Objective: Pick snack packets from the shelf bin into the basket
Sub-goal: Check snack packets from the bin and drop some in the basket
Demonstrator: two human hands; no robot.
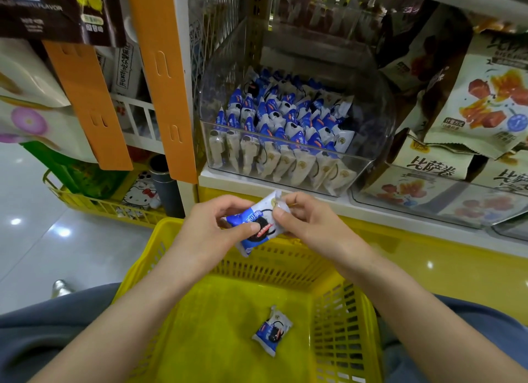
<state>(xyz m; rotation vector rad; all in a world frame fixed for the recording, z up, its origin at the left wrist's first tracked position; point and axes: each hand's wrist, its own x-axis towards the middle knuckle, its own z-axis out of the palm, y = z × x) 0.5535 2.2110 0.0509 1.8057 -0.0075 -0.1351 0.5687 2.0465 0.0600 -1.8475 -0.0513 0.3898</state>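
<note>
Above the far rim of the yellow basket (344, 311), the left hand (211, 228) and right hand (310, 222) both pinch one blue-and-white snack packet (258, 225), thumbs pressed on its face. A second packet (273, 331) lies on the basket's floor. Beyond the basket, the clear shelf bin (368, 154) stands packed with more.

The shelf bin (368, 154) is clear, glossy hard plastic. The snack packet (257, 239) is shiny, crinkled plastic film. The basket (337, 325) is yellow moulded plastic, latticed and slightly glossy. The floor (43, 254) is polished, reflective tile. The trousers (34, 342) are matt grey cloth.
</note>
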